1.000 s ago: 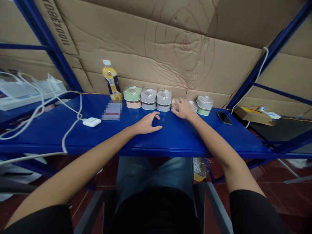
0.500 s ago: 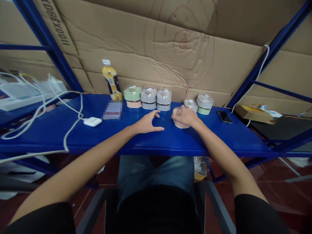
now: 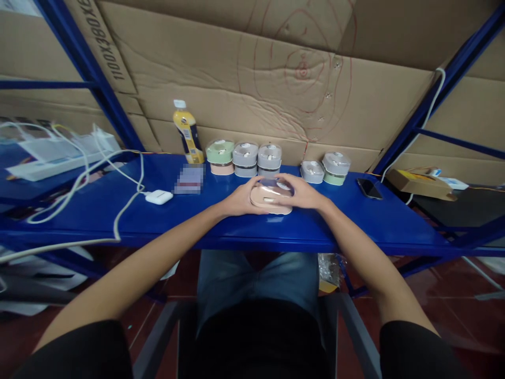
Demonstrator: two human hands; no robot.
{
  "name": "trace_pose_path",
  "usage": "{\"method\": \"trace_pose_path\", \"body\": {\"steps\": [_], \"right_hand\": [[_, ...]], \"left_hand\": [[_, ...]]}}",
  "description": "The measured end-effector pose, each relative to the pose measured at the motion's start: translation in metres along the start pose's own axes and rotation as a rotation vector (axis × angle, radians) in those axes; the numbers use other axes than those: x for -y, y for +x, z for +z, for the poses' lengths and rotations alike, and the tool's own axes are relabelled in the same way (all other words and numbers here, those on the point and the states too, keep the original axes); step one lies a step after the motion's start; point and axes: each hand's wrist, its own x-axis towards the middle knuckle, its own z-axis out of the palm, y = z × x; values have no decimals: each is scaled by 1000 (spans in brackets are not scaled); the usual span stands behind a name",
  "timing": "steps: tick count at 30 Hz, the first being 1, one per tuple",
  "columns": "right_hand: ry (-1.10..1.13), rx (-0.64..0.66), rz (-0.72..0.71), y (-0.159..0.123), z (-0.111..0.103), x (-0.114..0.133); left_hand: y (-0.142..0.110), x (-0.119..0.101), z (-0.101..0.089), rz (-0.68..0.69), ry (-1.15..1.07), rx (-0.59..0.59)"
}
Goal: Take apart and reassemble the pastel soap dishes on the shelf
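Peach box (image 3: 272, 201) moved L | held: L fingers (image 3: 249, 187), R fingers (image 3: 292, 182) | blue tbl (image 3: 221, 231), cardbd wall (image 3: 197, 52)

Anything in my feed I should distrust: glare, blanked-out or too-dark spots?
Head view: pale glare on the clear top of the peach container; head view: a pixelated patch in front of the bottle; head view: the black shirt shows almost no detail.

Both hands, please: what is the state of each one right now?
Left hand: curved closed around the left side of the beige container, holding it.
Right hand: closed on the same container's right side, holding it too.
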Motion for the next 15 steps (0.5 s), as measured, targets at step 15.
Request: {"method": "trace_pose_path", "body": {"steps": [15], "right_hand": [[-17,-64,362,-23,-46,-53]], "left_hand": [[-1,3,-22,34,221,-45]]}}
